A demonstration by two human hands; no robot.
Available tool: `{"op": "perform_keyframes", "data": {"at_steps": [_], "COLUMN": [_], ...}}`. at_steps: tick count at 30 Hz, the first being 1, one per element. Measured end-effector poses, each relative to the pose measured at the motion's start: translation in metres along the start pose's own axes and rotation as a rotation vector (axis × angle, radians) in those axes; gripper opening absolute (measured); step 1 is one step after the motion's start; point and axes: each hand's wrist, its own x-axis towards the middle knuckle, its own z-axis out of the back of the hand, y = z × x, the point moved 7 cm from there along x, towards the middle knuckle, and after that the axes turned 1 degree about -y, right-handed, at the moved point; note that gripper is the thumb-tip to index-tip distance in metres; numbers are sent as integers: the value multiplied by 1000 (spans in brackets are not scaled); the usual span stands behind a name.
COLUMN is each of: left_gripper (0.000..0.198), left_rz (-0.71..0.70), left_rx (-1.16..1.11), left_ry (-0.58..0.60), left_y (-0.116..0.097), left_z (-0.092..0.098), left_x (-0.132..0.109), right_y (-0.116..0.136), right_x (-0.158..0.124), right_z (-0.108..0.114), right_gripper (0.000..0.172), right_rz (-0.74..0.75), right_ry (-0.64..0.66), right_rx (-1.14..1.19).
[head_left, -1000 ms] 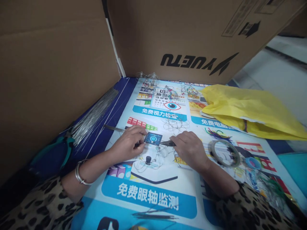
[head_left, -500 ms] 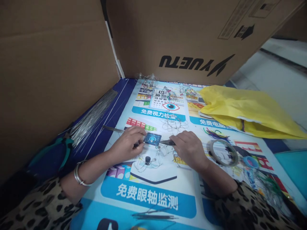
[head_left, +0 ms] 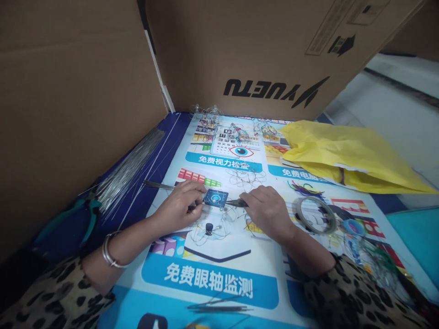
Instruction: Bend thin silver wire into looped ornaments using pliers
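Observation:
My left hand (head_left: 181, 204) is closed on a bundle of thin wires (head_left: 158, 185), whose ends stick out to the left. My right hand (head_left: 268, 212) is closed around a pair of dark pliers (head_left: 236, 202) pointing left. The pliers' tip lies over the right edge of a dark blue picture (head_left: 216, 198) between my hands. Fine wire and small beads show near the tip, too small to make out fully. Just below, a small black object (head_left: 209, 228) sits inside a loop of thin wire.
Cardboard walls (head_left: 78, 91) stand left and behind. Many straight wires (head_left: 132, 169) and teal-handled pliers (head_left: 87, 219) lie left. A yellow bag (head_left: 346, 155), a tape roll (head_left: 315, 215) and tangled wire (head_left: 380, 265) are right. Thin dark rods (head_left: 219, 309) lie in front.
The whole view has shifted slightly, so most things appear a little further left. Both hands keep nearly the same pose and hold.

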Motion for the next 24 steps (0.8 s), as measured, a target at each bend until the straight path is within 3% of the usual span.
{"op": "perform_keyframes", "data": {"at_steps": [24], "left_gripper": [9], "left_rz": [-7], "left_rx": [19], "left_ry": [9], "left_y": [1], "left_z": [-1], "left_x": [0], "right_y": [0], "right_x": [-2], "right_z": [1], "right_gripper": [15], "right_rz": [16], "right_ry": [-21], "right_rx": [18]}}
